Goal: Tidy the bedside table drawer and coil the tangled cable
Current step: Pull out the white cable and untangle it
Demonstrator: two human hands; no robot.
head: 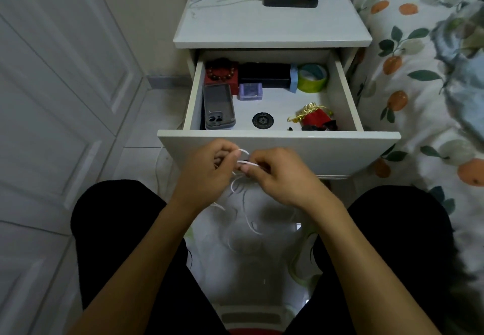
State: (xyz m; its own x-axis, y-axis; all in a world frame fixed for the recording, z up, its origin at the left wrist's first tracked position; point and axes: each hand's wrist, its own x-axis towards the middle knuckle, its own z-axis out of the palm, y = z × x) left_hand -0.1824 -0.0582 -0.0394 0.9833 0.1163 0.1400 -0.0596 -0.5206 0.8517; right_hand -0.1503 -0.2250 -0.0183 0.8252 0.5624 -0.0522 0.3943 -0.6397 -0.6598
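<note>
The drawer (279, 142) stands pulled out from the bench (272, 30), its contents ranged along the far and left walls. Just in front, left hand (209, 169) and right hand (281, 175) each pinch the white cable (243, 162), apparently forming a loop, with the slack hanging toward the floor.

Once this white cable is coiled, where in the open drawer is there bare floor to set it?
Bare floor lies mid-drawer, bordered by the purple box, black round disc and red-gold pouch. The back row, around the green tape roll, and the left side, with the clear phone case, are crowded. Both hands hold the white cable.
</note>
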